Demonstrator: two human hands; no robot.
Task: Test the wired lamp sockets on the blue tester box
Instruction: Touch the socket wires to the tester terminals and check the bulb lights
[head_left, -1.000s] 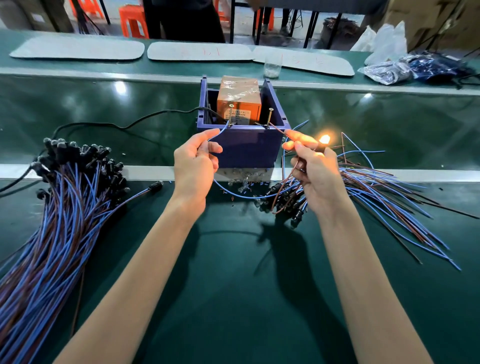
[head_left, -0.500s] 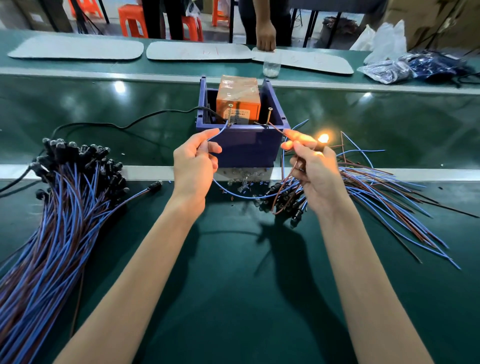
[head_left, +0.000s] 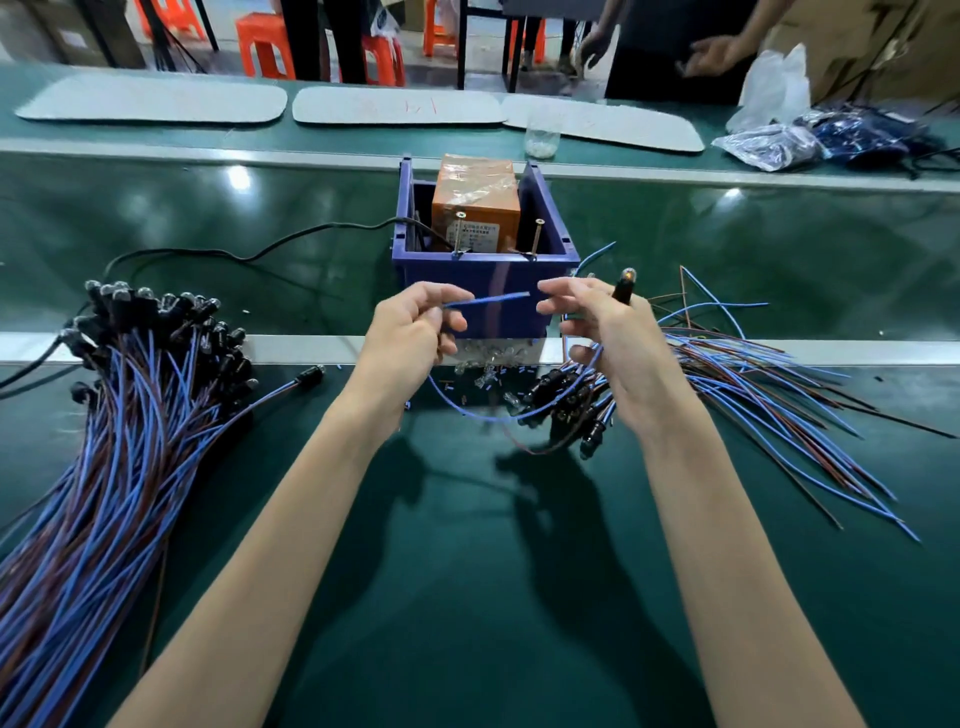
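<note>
The blue tester box stands at the middle of the bench with an orange transformer inside and two upright screws on its front rim. My left hand pinches the blue wire of one socket, its bare end pointing right in front of the box. My right hand grips the black lamp socket, whose bulb shows only a faint glow, with the wire looping down between both hands. Neither wire end touches the screws.
A big bundle of wired sockets lies at the left, another heap at the right under my right hand. Loose small bulbs lie before the box. A black power cord runs left. People stand behind the far bench.
Both hands have pulled back from the box's screws toward me. The bulb, brightly lit before, has dimmed to a faint glow.
</note>
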